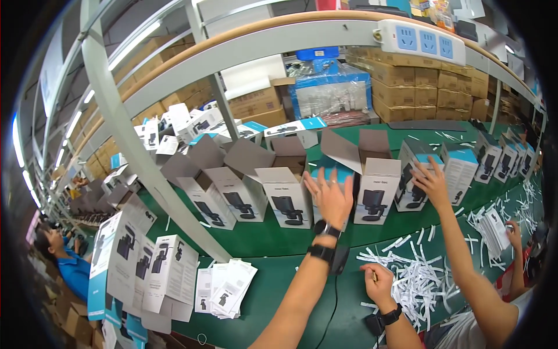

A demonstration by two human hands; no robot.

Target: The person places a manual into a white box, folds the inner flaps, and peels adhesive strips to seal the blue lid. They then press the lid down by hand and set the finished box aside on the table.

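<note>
While the left hand (329, 195) is reaching up over the green table (273, 238), its fingers are spreading wide and gripping nothing; the palm is hovering just in front of a blue-topped box (334, 174) standing between two open white product boxes. One open white box (286, 196) is standing just to the hand's left, flap raised; another open white box (375, 189) is standing just to its right. The right hand (376, 285) is resting low on the table, fingers curling around a small thin item; what it is, cannot tell. Shredded white paper strips (415, 276) are lying just beside that hand. A stack of white leaflets (228, 288) is sitting near the table's front edge, well left of both hands. Flat white cartons (145, 264) are leaning at far left. A co-worker's hand (431, 183) is touching a closed white-and-blue box (414, 174) further right. A power strip (419, 39) is hanging on the overhead rail.
</note>
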